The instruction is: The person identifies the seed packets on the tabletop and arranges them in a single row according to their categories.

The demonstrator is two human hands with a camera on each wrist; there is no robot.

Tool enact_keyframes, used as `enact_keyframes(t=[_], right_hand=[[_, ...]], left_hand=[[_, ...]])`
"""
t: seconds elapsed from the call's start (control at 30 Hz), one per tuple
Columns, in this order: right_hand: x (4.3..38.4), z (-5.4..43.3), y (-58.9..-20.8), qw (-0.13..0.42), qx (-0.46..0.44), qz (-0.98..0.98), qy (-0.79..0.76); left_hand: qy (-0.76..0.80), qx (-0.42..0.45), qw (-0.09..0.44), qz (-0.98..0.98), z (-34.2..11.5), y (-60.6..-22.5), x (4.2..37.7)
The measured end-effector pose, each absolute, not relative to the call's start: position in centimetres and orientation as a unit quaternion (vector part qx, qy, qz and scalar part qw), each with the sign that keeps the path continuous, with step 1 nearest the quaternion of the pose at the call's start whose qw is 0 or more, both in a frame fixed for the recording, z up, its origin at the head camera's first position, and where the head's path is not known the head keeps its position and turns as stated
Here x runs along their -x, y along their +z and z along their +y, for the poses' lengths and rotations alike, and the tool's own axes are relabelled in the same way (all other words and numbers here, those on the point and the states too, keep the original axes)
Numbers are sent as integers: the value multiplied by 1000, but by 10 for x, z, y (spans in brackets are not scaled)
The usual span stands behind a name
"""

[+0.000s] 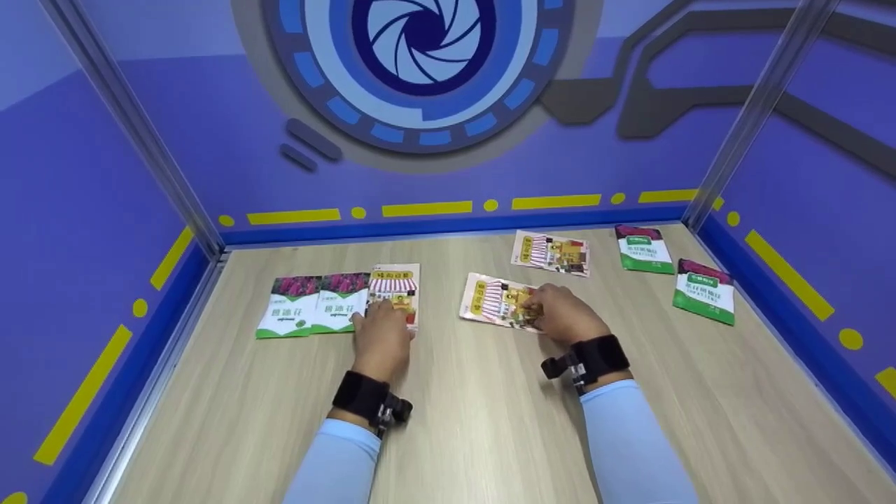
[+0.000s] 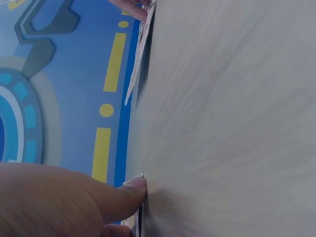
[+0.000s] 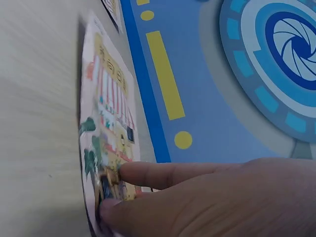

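Note:
A flat pink packet printed with a striped-awning shop lies left of centre on the table. My left hand holds its lower part, thumb and fingers about its edges. Beside it on the left are two white-and-green packets with purple flowers, the nearer one by my thumb and the other at the far left. My right hand pinches the right end of a second pink packet, which lies sideways. Its free end stands slightly off the table in the left wrist view.
A third pink packet lies behind my right hand. Two more white-and-green packets, one behind and one in front, lie at the right of the wooden table. Blue printed walls enclose the back and sides.

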State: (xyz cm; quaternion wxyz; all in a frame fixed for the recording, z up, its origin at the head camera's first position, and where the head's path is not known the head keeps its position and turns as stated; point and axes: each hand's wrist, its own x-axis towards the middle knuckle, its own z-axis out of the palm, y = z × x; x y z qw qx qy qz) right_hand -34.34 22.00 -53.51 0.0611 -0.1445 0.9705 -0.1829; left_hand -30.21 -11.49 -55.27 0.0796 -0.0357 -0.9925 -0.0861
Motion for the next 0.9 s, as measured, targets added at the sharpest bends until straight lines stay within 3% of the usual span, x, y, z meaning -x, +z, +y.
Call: enact_keyframes(t=[0.47, 0.9], right_hand=[[342, 186, -543, -4, 150, 978, -146], [335, 158, -551, -4, 228, 959, -169]], left_hand=[[-83, 35, 67, -994, -114, -549, 301], [-66, 43, 72, -994, -115, -549, 300]])
